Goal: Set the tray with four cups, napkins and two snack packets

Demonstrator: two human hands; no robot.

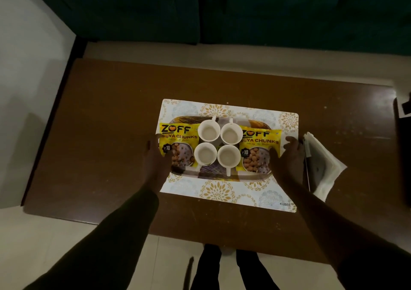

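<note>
Four white cups (218,146) are seen grouped two by two at the middle of the patterned tray (222,174), which is laid on a floral placemat (218,192) on the brown table (106,134). The cups are set upright, rims nearly touching, with their handles turned outward. One yellow soya chunks packet (179,144) is laid flat over the left end of the tray, and a second soya chunks packet (259,149) over the right end, each just beside the cups. The cup and packet parts of the task can therefore be judged as done. The white napkins (324,167) are not on the tray: they are left in a folded pile on the table just off the right edge of the placemat, with a dark slim object, too unclear to name, lying on them. Placing the napkins is judged to be what remains. The left hand (155,156) is laid at the left end of the tray, fingers against the packet's outer edge, and the right hand (289,158) at the right end likewise; both are curled around the tray ends, but whether the rim is actually clamped or only touched cannot be told, since the fingertips are lost in shadow.
</note>
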